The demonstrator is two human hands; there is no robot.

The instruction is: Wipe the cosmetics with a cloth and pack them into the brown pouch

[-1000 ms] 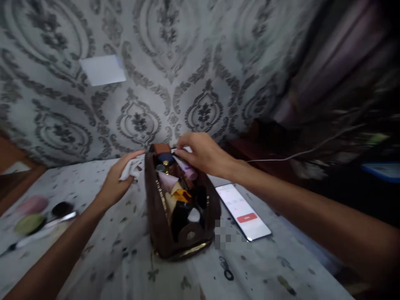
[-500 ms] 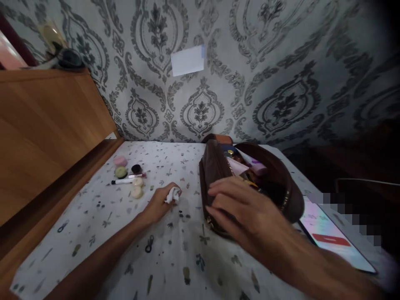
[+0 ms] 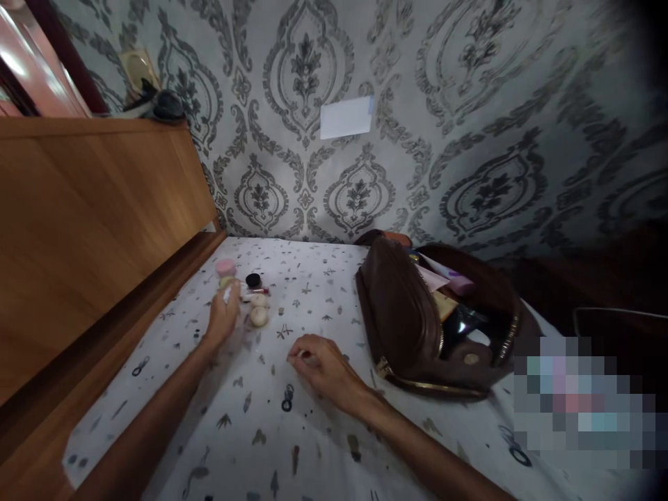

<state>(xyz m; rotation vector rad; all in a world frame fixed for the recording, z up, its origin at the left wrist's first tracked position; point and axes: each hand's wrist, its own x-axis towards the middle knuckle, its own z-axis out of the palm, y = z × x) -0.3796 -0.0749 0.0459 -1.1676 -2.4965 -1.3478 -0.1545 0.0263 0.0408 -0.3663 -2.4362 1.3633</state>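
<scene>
My left hand [image 3: 224,313] is closed around a crumpled white tissue [image 3: 226,296], beside the small cosmetics at the left of the table. Around it lie a pink round item [image 3: 226,267], a yellow-green one [image 3: 226,282], a black jar [image 3: 253,280] and two cream-coloured round pieces [image 3: 259,316]. My right hand [image 3: 326,369] hovers over the middle of the cloth, its thumb and forefinger pinched together; anything between them is too small to make out. To its right stands an open brown bag [image 3: 401,313] holding a pink tube [image 3: 460,284] and other items.
A patterned white cloth [image 3: 292,445] covers the table. A wooden panel [image 3: 104,181] rises along the left edge, with a dark object [image 3: 168,106] on top. The patterned wall [image 3: 360,188] closes off the back. A blurred patch [image 3: 579,403] hides the area right of the bag.
My left hand has moved left with the tissue, to the cosmetics. My right hand has left the bag's front and come to the middle, its fingertips now pinched. The view has shifted left.
</scene>
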